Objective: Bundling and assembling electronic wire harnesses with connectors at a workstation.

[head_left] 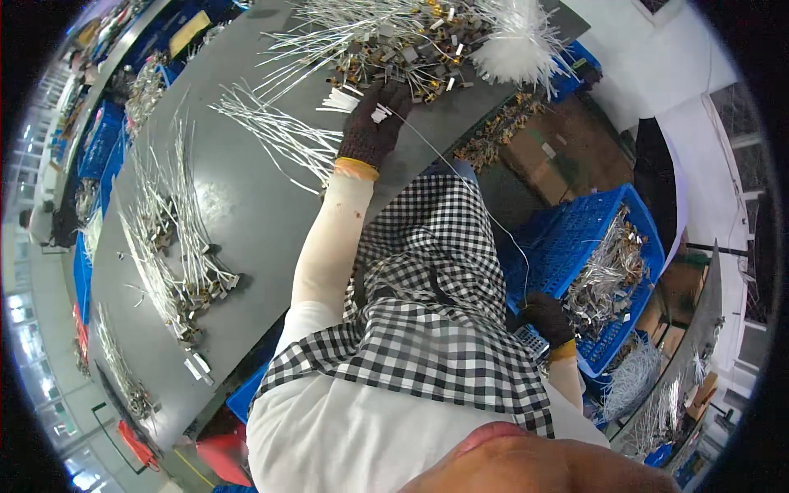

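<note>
My left hand (374,123), in a dark knit glove, is closed at the near edge of a heap of wired parts (411,53) on the grey table. Short white strips (338,100) stick out from its fingers, and a smaller white bit shows over the knuckles. A thin white wire (493,218) runs from near this hand down to my right hand (544,319), also gloved. The right fingers are curled at the wire's end, beside the blue crate; their grip is partly hidden. A small grey keypad-like object (532,341) lies just below that hand.
Loose white wires (283,135) lie left of my left hand. Bundles of wired parts (177,246) spread across the grey table (246,214). A frayed white bundle (518,45) sits at the far right corner. The blue crate (567,238) holds more wired parts; cardboard (542,156) lies beyond it.
</note>
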The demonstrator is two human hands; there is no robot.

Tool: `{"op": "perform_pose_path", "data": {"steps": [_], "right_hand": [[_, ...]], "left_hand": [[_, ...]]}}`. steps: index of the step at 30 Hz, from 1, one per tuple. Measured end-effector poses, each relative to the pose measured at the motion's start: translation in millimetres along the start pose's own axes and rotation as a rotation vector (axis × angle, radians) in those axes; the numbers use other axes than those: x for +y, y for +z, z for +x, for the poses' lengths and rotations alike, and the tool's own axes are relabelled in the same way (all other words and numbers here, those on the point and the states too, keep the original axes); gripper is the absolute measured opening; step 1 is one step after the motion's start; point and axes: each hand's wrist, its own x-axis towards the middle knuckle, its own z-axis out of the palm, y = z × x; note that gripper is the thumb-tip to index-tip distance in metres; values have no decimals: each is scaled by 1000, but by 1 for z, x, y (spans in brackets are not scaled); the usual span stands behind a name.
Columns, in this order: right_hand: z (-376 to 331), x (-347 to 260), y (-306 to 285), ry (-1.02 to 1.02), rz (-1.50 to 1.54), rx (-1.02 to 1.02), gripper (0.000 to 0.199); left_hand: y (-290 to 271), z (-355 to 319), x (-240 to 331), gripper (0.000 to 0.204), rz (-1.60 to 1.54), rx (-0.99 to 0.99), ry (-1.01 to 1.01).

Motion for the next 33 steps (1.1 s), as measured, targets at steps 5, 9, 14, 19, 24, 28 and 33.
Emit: {"op": "perform_pose_path", "data": {"steps": [5,9,14,19,24,28,33], "right_hand": [[-5,-11,-4,133,380,17,15],[-5,-38,-24,-212,-74,79,14],[-19,-8,-10,-63,161,18,14],[-12,-15,-13,-419,-21,164,16],[-9,-52,-25,400,1123,-77,20],[2,-51,-30,-306,29,-94,24],[2,-59,-27,199,653,-104,21]], "left_hand": [[-10,-13,18,38,1517,-200,627],[-11,-8,19,40,1338,-219,542],[-25,10,10,45,493,-255,324],[-24,2,12,47,636,-251,384],[1,-23,18,49,1195,-249,615],[2,-27,22,51,1105,-201,672],[0,-28,28,47,937,-159,602]]}}
